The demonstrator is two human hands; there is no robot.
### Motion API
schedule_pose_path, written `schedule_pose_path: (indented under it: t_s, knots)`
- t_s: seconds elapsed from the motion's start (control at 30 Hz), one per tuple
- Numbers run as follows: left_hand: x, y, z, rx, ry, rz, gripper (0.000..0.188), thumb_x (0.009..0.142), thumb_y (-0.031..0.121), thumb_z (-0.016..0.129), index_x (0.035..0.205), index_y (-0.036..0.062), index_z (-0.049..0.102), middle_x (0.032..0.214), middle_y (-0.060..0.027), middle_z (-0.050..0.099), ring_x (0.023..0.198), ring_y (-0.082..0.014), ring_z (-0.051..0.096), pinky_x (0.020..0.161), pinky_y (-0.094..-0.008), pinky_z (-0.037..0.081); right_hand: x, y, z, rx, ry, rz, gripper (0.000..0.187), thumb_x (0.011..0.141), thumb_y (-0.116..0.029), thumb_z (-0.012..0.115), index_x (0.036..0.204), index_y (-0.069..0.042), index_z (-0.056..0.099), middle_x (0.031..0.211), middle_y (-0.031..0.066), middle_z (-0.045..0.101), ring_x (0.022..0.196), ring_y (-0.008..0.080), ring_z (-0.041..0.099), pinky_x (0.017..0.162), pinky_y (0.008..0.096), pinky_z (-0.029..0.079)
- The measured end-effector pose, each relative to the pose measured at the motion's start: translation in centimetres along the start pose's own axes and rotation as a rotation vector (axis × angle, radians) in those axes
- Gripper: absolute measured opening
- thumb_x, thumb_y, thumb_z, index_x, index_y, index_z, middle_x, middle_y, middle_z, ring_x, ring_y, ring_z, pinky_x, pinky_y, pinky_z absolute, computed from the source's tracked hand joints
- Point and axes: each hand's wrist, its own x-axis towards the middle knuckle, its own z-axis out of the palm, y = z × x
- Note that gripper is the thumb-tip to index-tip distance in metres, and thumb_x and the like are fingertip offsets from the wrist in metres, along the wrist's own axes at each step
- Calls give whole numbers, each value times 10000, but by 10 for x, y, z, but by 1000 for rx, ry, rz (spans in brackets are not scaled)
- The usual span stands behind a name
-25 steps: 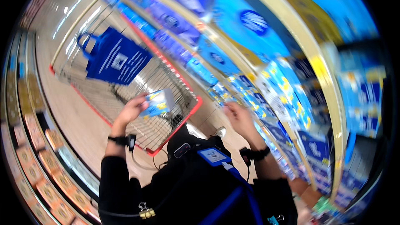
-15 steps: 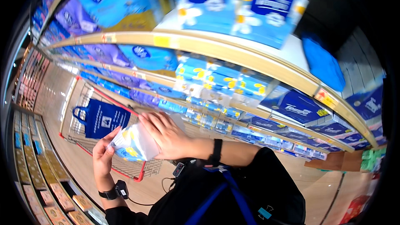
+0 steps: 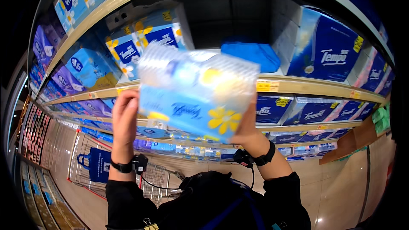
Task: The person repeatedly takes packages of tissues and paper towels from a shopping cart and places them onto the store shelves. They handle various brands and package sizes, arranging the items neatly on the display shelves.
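Note:
Between my two hands is a plastic-wrapped tissue pack [image 3: 183, 102], light blue and white with yellow flowers, tilted and a little blurred. My left hand [image 3: 125, 117] is closed on its left side, thumb uppermost. At the lower right corner my right hand [image 3: 248, 123] grips it, its fingers partly hidden behind the pack. The pack is raised in front of a shelf. Behind it on the left stand similar flowered tissue packs [image 3: 128, 53]. A flat bright-blue package [image 3: 251, 56] lies on the shelf just behind its upper right.
Dark-blue tissue packs [image 3: 326, 49] fill the shelf to the right. A shelf edge [image 3: 294, 85] with price tags runs behind my right hand. At lower left stands a wire shopping cart [image 3: 155, 179] holding a blue bag [image 3: 96, 164]. A brown carton [image 3: 347, 147] is at far right.
Both hands have lifted the tissue pack from above the cart up and right to the shelf front. My right hand moved from the pack's top to its right side. The view has turned right.

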Motion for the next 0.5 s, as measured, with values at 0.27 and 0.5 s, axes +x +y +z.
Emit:
schedule_pose_path:
  t_s: [0.27, 0.5]
  knots:
    - [92, -43, 159, 872, -384, 528, 308, 949, 196, 593, 1195, 13, 622, 1227, -190, 559, 1184, -367, 503, 1001, -440, 407, -65, -12, -110, -142, 10, 455, 580, 811, -112, 815, 1321, -35, 551, 1232, 130, 628, 1073, 254, 602, 929, 381, 507]
    - [136, -68, 224, 1103, -664, 312, 559, 1047, 473, 316, 1338, 120, 638, 1369, -227, 566, 1355, -391, 440, 1097, -567, 323, -66, -66, -138, -290, 217, 285, 427, 789, -59, 834, 1184, -15, 678, 1128, 100, 703, 963, 224, 656, 887, 354, 528]
